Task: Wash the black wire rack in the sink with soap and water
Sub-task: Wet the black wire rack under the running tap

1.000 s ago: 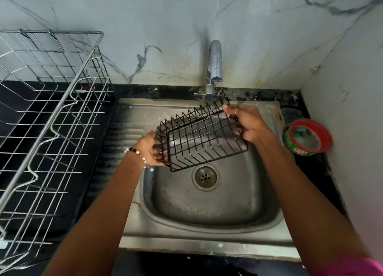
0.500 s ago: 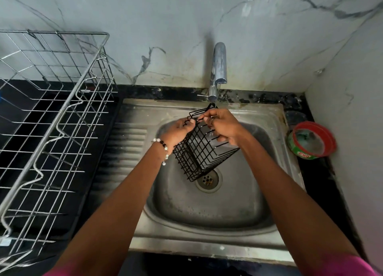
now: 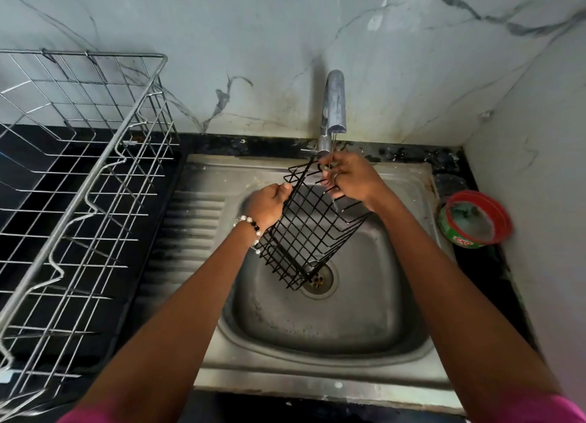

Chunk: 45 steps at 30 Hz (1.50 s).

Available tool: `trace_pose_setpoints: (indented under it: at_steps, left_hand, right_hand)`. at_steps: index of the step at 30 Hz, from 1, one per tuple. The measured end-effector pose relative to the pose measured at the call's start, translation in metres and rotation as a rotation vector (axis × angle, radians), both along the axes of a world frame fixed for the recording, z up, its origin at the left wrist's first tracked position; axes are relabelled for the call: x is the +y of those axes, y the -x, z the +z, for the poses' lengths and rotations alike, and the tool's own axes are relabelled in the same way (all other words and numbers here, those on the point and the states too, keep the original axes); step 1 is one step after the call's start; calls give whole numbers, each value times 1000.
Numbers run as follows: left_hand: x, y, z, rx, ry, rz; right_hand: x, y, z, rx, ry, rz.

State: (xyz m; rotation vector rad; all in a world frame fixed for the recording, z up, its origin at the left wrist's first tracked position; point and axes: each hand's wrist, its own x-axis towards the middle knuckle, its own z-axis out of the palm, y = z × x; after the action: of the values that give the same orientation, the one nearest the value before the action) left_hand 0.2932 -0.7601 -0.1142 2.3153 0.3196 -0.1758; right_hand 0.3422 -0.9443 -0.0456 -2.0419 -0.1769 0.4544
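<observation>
We have the black wire rack (image 3: 312,229) tipped steeply over the sink (image 3: 317,333), its lower end hanging just above the drain (image 3: 318,279) and its upper end raised to the faucet (image 3: 333,105), where a thin stream of water comes down onto the top wires. Our left hand (image 3: 268,205) is closed around the rack's upper left edge, and our right hand (image 3: 348,176) pinches the top rim right under the spout, fingers curled on the wires — both hands holding the rack, neither loose. To rinse well, we judge it best to keep this steep tilt so the water runs down the length of the grid towards the drain, and to turn the rack slowly so each side passes under the stream; the flow looks weak, so patience matters more than force. We should keep the lower corner clear of the basin so grit does not get picked up again. The soap tub (image 3: 474,221) sits on the counter to the right, well apart from the rack, within reach when scrubbing comes. Against the frame a second ago, the rack has swung from lying nearly flat across the basin to standing on end, and our hands have come close together at its top — half a second ago it was already tilted much as it is here
</observation>
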Motion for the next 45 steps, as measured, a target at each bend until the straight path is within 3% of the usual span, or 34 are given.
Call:
trace_pose_setpoints:
  at_steps: [2, 3, 5, 7, 8, 12, 16, 18, 20, 23, 25, 28, 30, 35, 39, 45]
  left_hand:
    - [-3, 1, -1, -2, -100, 13]
    - [-3, 1, -2, 1, -115, 23]
    - [-4, 1, -3, 16, -109, 24]
    - [-6, 0, 0, 23, -87, 15]
    - [-6, 0, 2, 30, -69, 21]
    - [-5, 2, 0, 65, -67, 66]
    - [-3, 3, -1, 87, -73, 78]
    - [-3, 2, 1, 102, -69, 74]
    - [-3, 3, 2, 90, -74, 77]
    - [-3, 5, 1, 96, -61, 76]
    - [-2, 5, 1, 94, -39, 89]
    - [0, 6, 3, 97, -11, 89]
    - [4, 8, 5, 122, 17, 109]
    - [17, 13, 5, 170, 89, 174]
    - [25, 17, 5, 226, 98, 202]
    - [25, 18, 3, 255, 169, 256]
  right_hand:
    - [2, 0, 3, -194, 226, 53]
    - [5, 1, 6, -218, 209, 38]
    - [9, 5, 14, -61, -108, -38]
    - [10, 9, 24, 268, -522, -112]
    - [9, 9, 27, 382, -611, -137]
    - [3, 4, 29, 421, -587, -359]
    - [1, 5, 30, 478, -614, -224]
    - [1, 4, 29, 472, -634, -263]
    - [-1, 2, 25, 411, -580, -334]
    - [-1, 6, 24, 467, -538, -205]
    - [-1, 0, 23, 436, -509, -246]
    - [-2, -30, 6, 130, -224, -440]
    - [5, -47, -8, 0, -22, -458]
    - [34, -66, -30, -10, 242, -292]
    - [47, -74, -45, -338, 625, -180]
    - [43, -79, -63, -611, 792, 26]
